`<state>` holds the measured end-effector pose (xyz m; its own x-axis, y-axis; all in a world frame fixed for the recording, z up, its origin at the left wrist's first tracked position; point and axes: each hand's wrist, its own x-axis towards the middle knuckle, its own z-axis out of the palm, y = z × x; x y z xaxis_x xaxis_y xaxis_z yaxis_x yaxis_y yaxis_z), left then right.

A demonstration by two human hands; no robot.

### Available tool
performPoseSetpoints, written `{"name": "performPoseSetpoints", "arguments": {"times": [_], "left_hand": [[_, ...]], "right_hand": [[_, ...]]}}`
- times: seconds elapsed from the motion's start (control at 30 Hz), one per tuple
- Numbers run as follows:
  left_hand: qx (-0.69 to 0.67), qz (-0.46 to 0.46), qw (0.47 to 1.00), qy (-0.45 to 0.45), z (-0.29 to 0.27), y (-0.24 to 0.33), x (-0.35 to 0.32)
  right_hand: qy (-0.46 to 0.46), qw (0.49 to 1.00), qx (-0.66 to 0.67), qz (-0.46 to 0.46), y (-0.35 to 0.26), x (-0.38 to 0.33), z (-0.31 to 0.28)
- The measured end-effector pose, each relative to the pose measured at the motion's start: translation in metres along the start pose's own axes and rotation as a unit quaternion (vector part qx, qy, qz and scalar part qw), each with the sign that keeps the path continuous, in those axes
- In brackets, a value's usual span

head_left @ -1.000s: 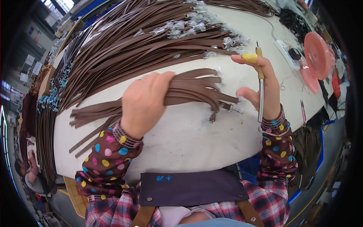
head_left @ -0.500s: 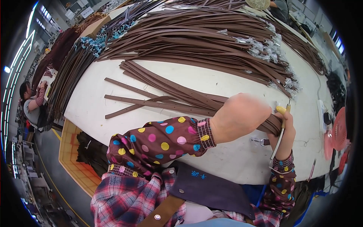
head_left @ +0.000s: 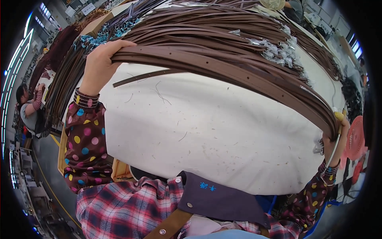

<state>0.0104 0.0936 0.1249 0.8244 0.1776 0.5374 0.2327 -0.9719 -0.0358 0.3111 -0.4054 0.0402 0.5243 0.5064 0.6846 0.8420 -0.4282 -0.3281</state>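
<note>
A bundle of long brown leather straps (head_left: 238, 75) with punched holes arches between my two hands above the white tabletop. My left hand (head_left: 101, 65) is closed round its left end, thumb on top. At the far right my right hand (head_left: 339, 139) grips the other end, partly hidden behind the straps. A thin pen-like tool with a silvery shaft (head_left: 333, 151) also lies in my right hand, and a yellow cover shows on one of its digits. One strap (head_left: 147, 76) hangs apart below the bundle on the left.
A large heap of brown straps (head_left: 191, 26), many with plastic-wrapped ends, covers the far side of the white table (head_left: 207, 139). Dark straps with blue-wrapped ends (head_left: 93, 40) lie at left. A pink fan (head_left: 355, 137) stands at right. Another person (head_left: 32, 107) works at far left.
My left hand has moved from beside the right hand to the far left along the straps. The right hand has shifted right, and the bundle is now gathered and lifted between them.
</note>
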Motion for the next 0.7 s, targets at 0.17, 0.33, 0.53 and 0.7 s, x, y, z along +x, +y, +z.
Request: {"name": "performPoseSetpoints", "arguments": {"times": [0.17, 0.33, 0.53, 0.7], "left_hand": [[0.065, -0.072, 0.988, -0.123, 0.016, -0.051, -0.038], [0.147, -0.123, 0.967, -0.171, 0.023, -0.078, -0.061], [-0.127, -0.004, 0.973, -0.191, 0.044, 0.045, -0.031], [-0.216, 0.160, 0.948, -0.169, 0.099, 0.181, -0.036]], "right_hand": [[-0.117, 0.992, 0.017, 0.054, 0.000, -0.007, 0.006], [-0.095, 0.993, 0.025, 0.067, 0.007, -0.012, 0.002], [-0.111, 0.993, -0.026, 0.012, 0.010, -0.027, -0.013], [-0.089, 0.996, -0.018, 0.005, 0.002, -0.027, -0.015]]}}
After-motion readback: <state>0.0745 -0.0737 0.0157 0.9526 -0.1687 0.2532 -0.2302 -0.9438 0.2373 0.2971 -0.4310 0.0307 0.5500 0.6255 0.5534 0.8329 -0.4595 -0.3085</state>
